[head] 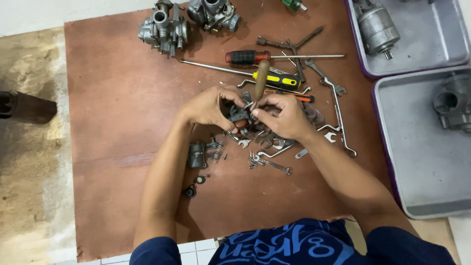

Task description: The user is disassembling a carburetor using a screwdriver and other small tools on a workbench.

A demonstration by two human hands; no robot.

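Here a small dark metal part is held at the middle of the board, directly between the two hands and touching both. The left hand is curled around the part from the left, fingers closed on it, thumb toward the body. The right hand is closed in a pinch on a wooden-handled tool, whose handle rises up and away from the body, its long axis nearly upright in the picture and leaning slightly right; the tip is pointed down into the part. Whether the tip is seated in a screw or slot cannot be told, since the fingers hide it. Neither hand is nearer: both are met at the part, the left as a clamp, the right above and just beside it.

Under and beside the right hand a heap of spanners is spread. Beyond the hands lie a yellow screwdriver and a red-and-black screwdriver, both with long axes running left to right. A small housing is set near the left forearm. Two carburettors are stood at the far edge, well apart from the hands, and two grey trays are placed to the right.
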